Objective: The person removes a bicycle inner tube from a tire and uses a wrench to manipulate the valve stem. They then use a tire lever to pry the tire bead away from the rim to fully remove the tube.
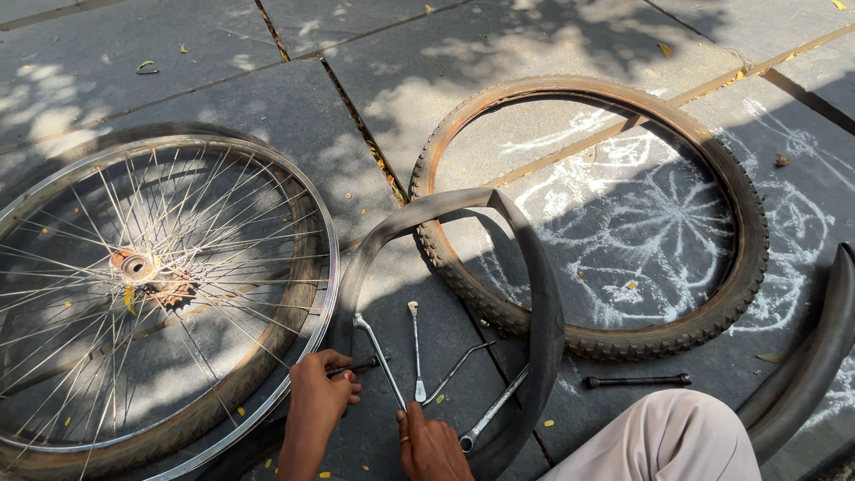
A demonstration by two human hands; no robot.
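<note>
While the left hand [317, 392] pinches the valve [361, 364] of the tube [537, 294], its fingers curled tight around that small dark stem, the right hand [431, 443] rests just beside a lever [417, 352], fingers folded loosely; whether they grip anything I cannot tell. A wrench [378, 354] lies between the two hands, and a spanner [492, 411] lies close to the right one. To the left, the wheel [151, 294] lies flat on the pavement [267, 98], its rim touching the tube (which loops up in an arch). Behind the tube lies the tyre [592, 214], around a chalk drawing [650, 232]. A rod [638, 380] lies near the knee [663, 441].
</note>
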